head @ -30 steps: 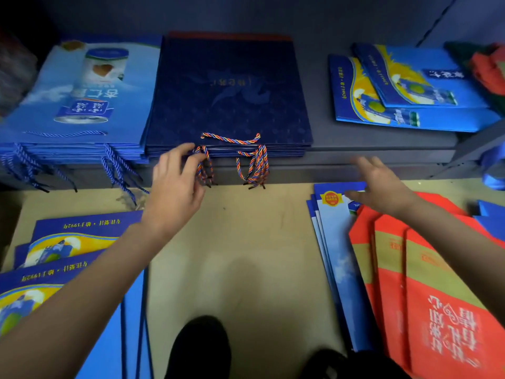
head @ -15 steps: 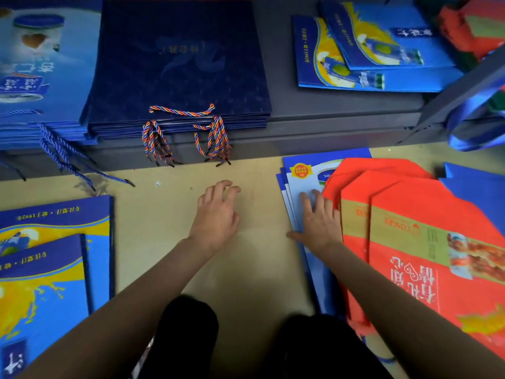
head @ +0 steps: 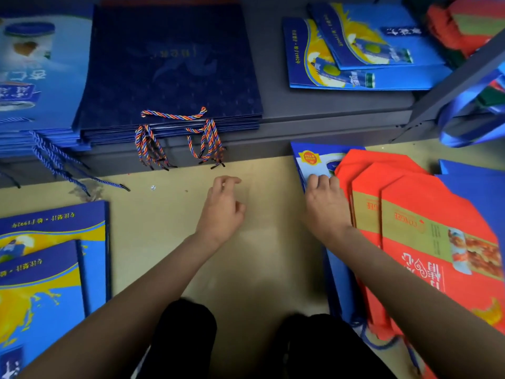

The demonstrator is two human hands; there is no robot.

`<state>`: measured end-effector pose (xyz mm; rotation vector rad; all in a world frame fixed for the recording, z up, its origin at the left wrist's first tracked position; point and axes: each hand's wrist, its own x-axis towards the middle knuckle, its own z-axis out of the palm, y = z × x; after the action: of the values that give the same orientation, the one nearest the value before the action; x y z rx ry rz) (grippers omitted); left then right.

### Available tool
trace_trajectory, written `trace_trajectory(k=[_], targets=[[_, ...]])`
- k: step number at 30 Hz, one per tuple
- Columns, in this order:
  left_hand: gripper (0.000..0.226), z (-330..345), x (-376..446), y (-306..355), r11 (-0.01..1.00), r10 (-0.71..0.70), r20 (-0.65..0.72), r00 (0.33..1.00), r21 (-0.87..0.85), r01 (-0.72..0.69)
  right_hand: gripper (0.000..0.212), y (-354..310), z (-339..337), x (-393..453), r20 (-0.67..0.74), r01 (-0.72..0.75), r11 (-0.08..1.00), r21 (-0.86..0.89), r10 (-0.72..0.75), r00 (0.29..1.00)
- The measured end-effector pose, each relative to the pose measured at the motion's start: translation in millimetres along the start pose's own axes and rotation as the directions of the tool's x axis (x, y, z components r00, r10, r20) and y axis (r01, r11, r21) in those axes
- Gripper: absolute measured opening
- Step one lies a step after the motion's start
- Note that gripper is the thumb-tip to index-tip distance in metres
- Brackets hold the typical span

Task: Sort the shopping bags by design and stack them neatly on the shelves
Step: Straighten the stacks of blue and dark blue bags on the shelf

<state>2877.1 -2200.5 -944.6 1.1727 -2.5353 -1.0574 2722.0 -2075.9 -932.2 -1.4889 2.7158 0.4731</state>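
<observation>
My right hand point(head: 323, 203) lies on a light blue bag point(head: 314, 162) on the floor, fingers curled over its left edge. Red bags point(head: 426, 209) overlap that bag on its right. My left hand point(head: 222, 206) hovers over the bare floor, fingers loosely curled, holding nothing. On the low shelf point(head: 328, 110) sits a dark navy stack point(head: 172, 69) with striped rope handles point(head: 175, 138), a light blue stack point(head: 35, 77) to its left, and blue-and-yellow bags point(head: 355, 53) to its right.
More blue-and-yellow bags point(head: 52, 258) lie on the floor at the left. A blue ribbon-handled bag point(head: 475, 116) hangs at the right by the shelf post. My dark knees point(head: 188, 332) are at the bottom centre. Red and green bags point(head: 459, 26) sit at the top right.
My left hand left the navy stack's rope handles and came down over the floor. My right hand dropped onto the light blue floor bag and now curls its fingers at the edge.
</observation>
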Motion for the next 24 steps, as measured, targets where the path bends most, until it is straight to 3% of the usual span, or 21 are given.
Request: trace_trajectory(k=[3,5,7,8,10,13,16,19,21,24], targets=[[0.042,-11.8,5.2,8.8,0.98,-0.101,-0.006,0.995,-0.171,0.098,0.03,-6.5,-38.3,-14.1,-0.281,0.102,0.994,0.029,-0.09,0.956],[0.028,-22.0,3.3,11.2,0.878,-0.24,0.048,0.97,-0.416,0.238,0.035,-36.9,-61.6,-29.9,-0.343,0.196,0.974,0.109,-0.148,0.927],[0.011,-34.4,-3.1,9.2,0.589,-0.417,0.178,0.891,-0.694,0.414,0.049,-71.9,-75.4,-36.0,-0.227,0.308,0.879,0.364,-0.237,0.945],[0.016,-40.2,-6.6,2.8,0.457,-0.484,0.246,0.84,-0.747,0.482,0.054,-84.6,-74.1,-33.1,-0.089,0.305,0.805,0.509,-0.303,0.949],[0.029,-47.2,-15.0,-17.4,0.351,-0.559,0.34,0.756,-0.73,0.587,0.059,-89.4,-64.6,-16.8,0.154,0.141,0.695,0.705,-0.344,0.926],[0.009,-48.7,-28.5,-39.9,0.344,-0.61,0.37,0.7,-0.672,0.655,0.057,-59.1,-34.5,8.6,0.289,-0.155,0.587,0.794,-0.141,0.947],[0.033,-39.7,-34.2,-43.1,0.324,-0.639,0.38,0.669,-0.656,0.682,0.084,-21.0,4.0,18.2,0.407,-0.271,0.632,0.726,-0.076,0.91],[0.038,-36.9,-34.8,-20.0,0.321,-0.576,0.351,0.738,-0.734,0.599,0.123,-14.3,22.1,25.7,0.545,-0.488,0.442,0.752,-0.003,0.838],[0.042,-42.2,-38.1,-7.1,0.349,-0.536,0.279,0.797,-0.786,0.51,0.137,-19.7,23.7,31.7,0.584,-0.553,0.348,0.757,0.022,0.812],[0.046,-56.4,-65.2,-0.1,0.431,-0.428,0.181,0.885,-0.82,0.377,0.136,-25.5,14.9,30.7,0.576,-0.569,0.149,0.808,0.0,0.818]])
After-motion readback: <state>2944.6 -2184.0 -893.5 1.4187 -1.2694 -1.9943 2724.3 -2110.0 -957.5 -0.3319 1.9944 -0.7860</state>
